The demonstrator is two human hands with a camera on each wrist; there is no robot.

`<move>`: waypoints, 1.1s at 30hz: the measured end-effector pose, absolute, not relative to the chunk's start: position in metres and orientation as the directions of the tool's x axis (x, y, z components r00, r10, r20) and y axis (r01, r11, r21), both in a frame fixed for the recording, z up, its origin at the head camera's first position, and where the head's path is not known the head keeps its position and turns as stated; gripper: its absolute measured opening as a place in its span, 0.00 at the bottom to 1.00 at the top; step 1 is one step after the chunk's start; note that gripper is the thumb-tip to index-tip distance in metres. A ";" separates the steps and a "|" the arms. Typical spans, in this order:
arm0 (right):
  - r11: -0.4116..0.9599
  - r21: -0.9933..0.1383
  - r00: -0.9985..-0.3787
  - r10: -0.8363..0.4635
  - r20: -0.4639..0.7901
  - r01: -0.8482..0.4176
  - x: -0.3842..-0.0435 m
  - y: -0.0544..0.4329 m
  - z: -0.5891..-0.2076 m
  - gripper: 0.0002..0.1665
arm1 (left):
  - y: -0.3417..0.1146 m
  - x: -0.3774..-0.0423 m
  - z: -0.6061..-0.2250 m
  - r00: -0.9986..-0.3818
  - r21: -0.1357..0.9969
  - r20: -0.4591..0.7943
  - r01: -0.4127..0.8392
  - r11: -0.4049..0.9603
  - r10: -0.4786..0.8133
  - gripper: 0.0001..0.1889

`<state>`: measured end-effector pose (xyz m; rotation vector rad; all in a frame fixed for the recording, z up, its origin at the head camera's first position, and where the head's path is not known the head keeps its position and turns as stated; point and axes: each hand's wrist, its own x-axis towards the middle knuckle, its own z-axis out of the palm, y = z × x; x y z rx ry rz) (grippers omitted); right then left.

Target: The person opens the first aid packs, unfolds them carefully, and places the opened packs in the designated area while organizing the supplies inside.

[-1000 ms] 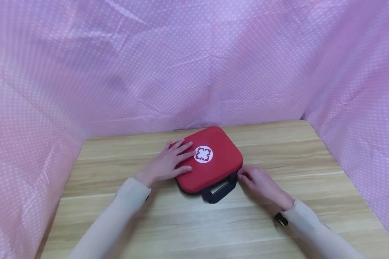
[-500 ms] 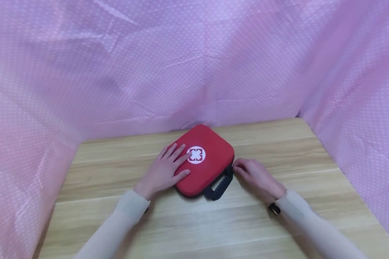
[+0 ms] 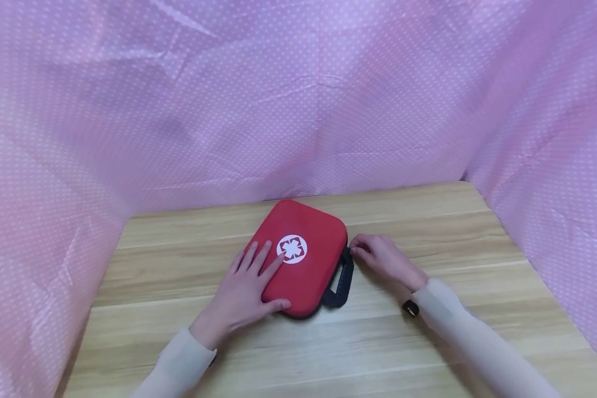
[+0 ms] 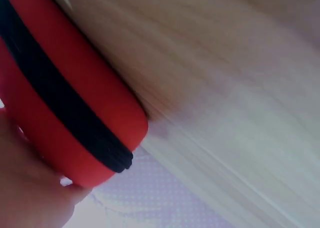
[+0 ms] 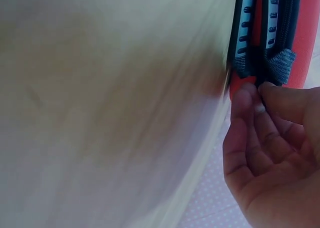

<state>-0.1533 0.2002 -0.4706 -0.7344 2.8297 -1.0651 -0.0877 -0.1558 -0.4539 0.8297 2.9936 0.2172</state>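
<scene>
A red first-aid case (image 3: 310, 221) with a white round emblem lies closed on the table, turned at an angle. My left hand (image 3: 244, 290) rests on the lid's left side, fingers spread and thumb near the front corner. Along the case's side runs a black zipper band (image 4: 55, 88), seen in the left wrist view. My right hand (image 3: 383, 257) is at the right corner, beside the black handle (image 3: 345, 282). In the right wrist view, its thumb and forefinger pinch a zipper pull at the end of the handle straps (image 5: 281, 66); the fingertips mostly hide the pull.
The wood-grain table (image 3: 298, 359) carries the case near its back edge. Pink dotted cloth (image 3: 308, 110) hangs behind and along both sides. A dark band (image 3: 410, 308) shows at the right sleeve's cuff.
The case has turned counterclockwise and shifted left, its handle swinging from the front toward the right. My left hand has moved left and nearer with it; my right hand has moved slightly left and farther away.
</scene>
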 end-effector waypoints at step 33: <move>0.613 -0.598 -0.842 -0.492 0.221 -0.516 -0.130 0.203 -0.472 0.06 | -0.129 -0.077 -0.457 -0.892 0.104 0.053 0.452 0.886 0.449 0.53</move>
